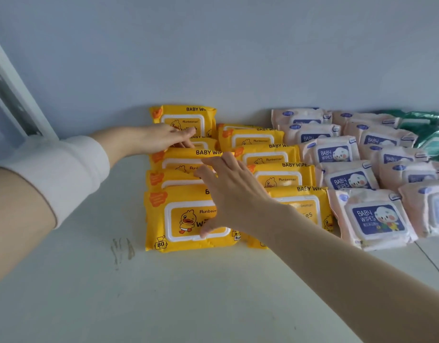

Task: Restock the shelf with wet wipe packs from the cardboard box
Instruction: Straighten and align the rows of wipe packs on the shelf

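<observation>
With my left hand (161, 139) and right hand (230, 191) resting flat, fingers spread, on the yellow wipe packs (173, 226) rowed toward the shelf's (188, 293) back edge, too hard a push could topple the leaning row.

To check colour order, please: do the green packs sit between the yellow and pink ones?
No, the pink packs lie between the yellow packs and the green packs.
</observation>
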`<state>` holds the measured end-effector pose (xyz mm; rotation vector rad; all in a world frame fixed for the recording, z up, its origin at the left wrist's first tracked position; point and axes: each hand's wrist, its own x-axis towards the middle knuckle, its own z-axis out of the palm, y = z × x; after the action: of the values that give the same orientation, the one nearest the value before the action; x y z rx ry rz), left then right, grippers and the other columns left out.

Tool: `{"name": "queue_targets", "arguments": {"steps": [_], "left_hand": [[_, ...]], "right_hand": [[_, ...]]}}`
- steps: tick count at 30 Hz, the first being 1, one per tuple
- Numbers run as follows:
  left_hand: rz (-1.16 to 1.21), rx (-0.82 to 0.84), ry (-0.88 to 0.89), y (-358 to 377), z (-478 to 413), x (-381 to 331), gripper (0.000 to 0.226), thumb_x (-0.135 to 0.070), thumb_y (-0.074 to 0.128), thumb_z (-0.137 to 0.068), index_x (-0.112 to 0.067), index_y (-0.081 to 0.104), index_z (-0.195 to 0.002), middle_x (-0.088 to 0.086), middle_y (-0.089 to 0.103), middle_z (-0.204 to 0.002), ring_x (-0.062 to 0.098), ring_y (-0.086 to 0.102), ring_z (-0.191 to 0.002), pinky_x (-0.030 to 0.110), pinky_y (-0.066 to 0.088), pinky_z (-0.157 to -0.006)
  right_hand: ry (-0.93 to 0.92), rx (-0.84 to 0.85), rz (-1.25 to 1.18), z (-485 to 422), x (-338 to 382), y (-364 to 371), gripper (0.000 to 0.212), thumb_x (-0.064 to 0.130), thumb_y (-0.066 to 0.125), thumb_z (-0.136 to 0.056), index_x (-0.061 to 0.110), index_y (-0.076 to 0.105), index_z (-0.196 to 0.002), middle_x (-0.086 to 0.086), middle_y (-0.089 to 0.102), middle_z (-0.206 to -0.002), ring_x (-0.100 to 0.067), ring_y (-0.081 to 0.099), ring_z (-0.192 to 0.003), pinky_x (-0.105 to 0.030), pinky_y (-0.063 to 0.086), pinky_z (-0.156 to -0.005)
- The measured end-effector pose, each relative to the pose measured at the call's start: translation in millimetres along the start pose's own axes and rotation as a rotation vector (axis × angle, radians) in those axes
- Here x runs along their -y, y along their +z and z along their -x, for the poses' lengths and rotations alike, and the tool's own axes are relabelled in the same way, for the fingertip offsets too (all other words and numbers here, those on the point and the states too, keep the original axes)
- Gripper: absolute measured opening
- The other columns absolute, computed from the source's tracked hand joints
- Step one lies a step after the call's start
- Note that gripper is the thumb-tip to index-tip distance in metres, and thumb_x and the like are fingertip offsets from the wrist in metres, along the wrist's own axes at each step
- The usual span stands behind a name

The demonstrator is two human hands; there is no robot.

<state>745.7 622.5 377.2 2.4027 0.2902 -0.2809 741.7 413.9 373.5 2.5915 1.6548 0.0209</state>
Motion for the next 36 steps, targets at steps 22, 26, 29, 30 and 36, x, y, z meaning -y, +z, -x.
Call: {"name": "queue_targets", "arguments": {"steps": [22,26,29,30,36], "left_hand": [[0.017,-0.001,-0.22,-2.6,-31.1,24.9,0.073,-0.063,0.022,-0.09,-0.014,0.037,-0.142,0.008,0.039,-0.147,0.029,0.039,-0.133,0.043,0.032,-0.111],[-0.09,-0.038,-0.099,-14.7,-30.3,25.5,0.051,-0.047,0.042,-0.093,-0.009,0.059,-0.121,0.005,0.062,-0.116,0.025,0.052,-0.118,0.027,0.039,-0.092],[-0.052,-0.084,0.037,-22.3,-29.1,26.1,0.014,-0.029,0.061,-0.087,-0.016,0.064,-0.092,-0.006,0.057,-0.077,0.012,0.054,-0.079,0.012,0.04,-0.057],[-0.029,-0.1,0.069,-23.8,-28.4,25.7,0.006,-0.025,0.064,-0.085,-0.02,0.062,-0.082,-0.007,0.055,-0.073,0.008,0.051,-0.07,0.009,0.039,-0.05],[0.0,-0.274,0.172,-31.5,-35.7,31.3,0.013,-0.021,0.068,-0.082,-0.024,0.06,-0.072,-0.006,0.064,-0.086,0.007,0.057,-0.08,0.012,0.044,-0.069]], "right_hand": [[0.067,0.085,0.03,-15.1,-7.1,1.6,0.13,0.076,0.067,-0.049,0.015,0.009,-0.148,-0.002,0.024,-0.142,-0.023,0.02,-0.131,-0.036,0.021,-0.112],[0.061,0.075,0.027,-16.9,-7.7,2.0,0.13,0.076,0.067,-0.047,0.017,0.01,-0.148,-0.003,0.026,-0.142,-0.023,0.022,-0.13,-0.035,0.023,-0.111],[0.055,0.068,0.058,-21.6,-8.7,3.0,0.131,0.077,0.066,-0.047,0.016,0.01,-0.148,-0.003,0.026,-0.143,-0.023,0.022,-0.131,-0.035,0.023,-0.112],[0.058,0.062,0.07,-23.9,-8.9,3.4,0.131,0.077,0.066,-0.047,0.016,0.009,-0.148,-0.004,0.026,-0.143,-0.024,0.023,-0.131,-0.035,0.023,-0.112],[0.103,-0.031,0.087,-54.5,-15.5,6.6,0.121,0.071,0.069,-0.053,0.015,0.017,-0.147,-0.006,0.033,-0.14,-0.025,0.027,-0.128,-0.035,0.026,-0.108]]}}
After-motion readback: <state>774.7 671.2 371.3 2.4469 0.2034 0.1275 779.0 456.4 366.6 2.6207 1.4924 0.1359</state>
